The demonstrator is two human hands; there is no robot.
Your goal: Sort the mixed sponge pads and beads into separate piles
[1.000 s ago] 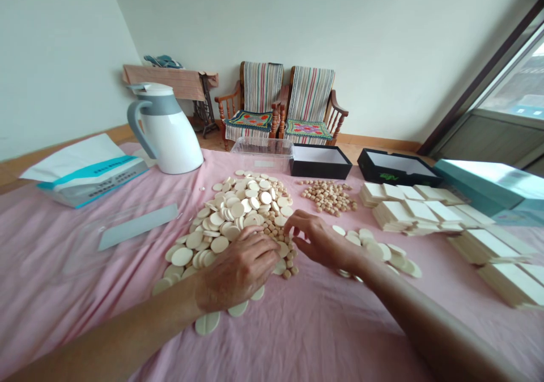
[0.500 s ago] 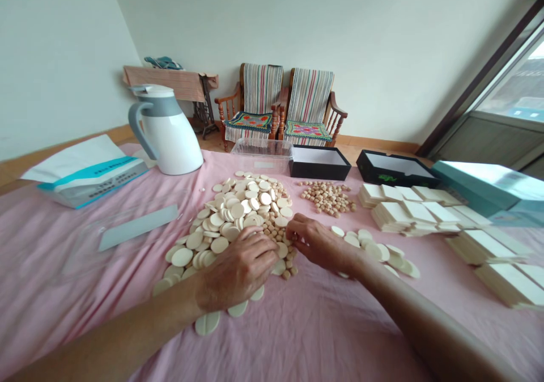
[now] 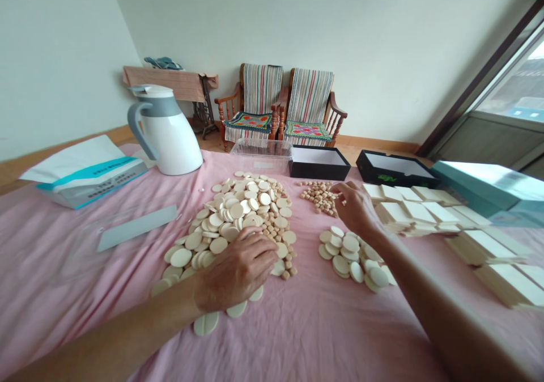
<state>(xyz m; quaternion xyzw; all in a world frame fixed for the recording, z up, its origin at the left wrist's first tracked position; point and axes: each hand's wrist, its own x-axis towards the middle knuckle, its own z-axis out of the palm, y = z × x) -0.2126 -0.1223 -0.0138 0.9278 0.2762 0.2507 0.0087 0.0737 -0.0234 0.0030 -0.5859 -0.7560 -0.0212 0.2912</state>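
Note:
My left hand (image 3: 240,266) rests palm down on the near right part of a large heap of pale wooden discs (image 3: 236,206). Its fingers are bent together, tips out of sight, so what they hold is hidden. Small round wooden beads (image 3: 272,226) lie mixed in along the heap's right side. Over the right part of a separate pile of wooden beads (image 3: 318,195) is my right hand (image 3: 355,206), fingers drawn together; I cannot make out what is between them. A smaller group of wooden discs (image 3: 351,254) lies below my right wrist.
Stacks of pale rectangular blocks (image 3: 419,212) stand at the right, near a teal box (image 3: 488,186). Two black box parts (image 3: 318,169) and a clear plastic tray (image 3: 261,152) line the back. A white jug (image 3: 172,138) and a tissue pack (image 3: 91,178) are at the left.
My right hand has moved from the mixed heap's right edge, up and right to the bead pile. The smaller disc group shows more fully. My left hand stays in place.

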